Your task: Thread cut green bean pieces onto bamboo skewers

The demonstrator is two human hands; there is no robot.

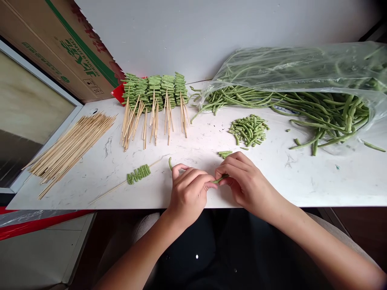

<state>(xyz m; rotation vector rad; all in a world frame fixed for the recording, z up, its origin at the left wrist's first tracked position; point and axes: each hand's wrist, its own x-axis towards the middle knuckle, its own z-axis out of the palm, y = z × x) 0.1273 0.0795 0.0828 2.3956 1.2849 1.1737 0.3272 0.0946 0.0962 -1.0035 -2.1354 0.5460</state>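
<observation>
Near the counter's front edge, my left hand (189, 191) and my right hand (244, 181) meet with fingertips pinched on a green bean (220, 179). A green tip (170, 163) sticks out past the left hand's far side; whether it belongs to the same bean is hidden. Just beyond my right fingers lie a few cut bean pieces (225, 154), partly covered by the hand. Further back sits a pile of short bean pieces (249, 131). Left of my hands rests a wooden skewer (113, 188) threaded with a row of bean pieces (139, 174).
Finished bean skewers (154, 90) are stacked on something red (117, 93) at the back. A bundle of bare skewers (71, 149) lies at the left. Long beans (326, 108) spill from a clear plastic bag (290, 64) at the right. A cardboard box (60, 48) stands back left.
</observation>
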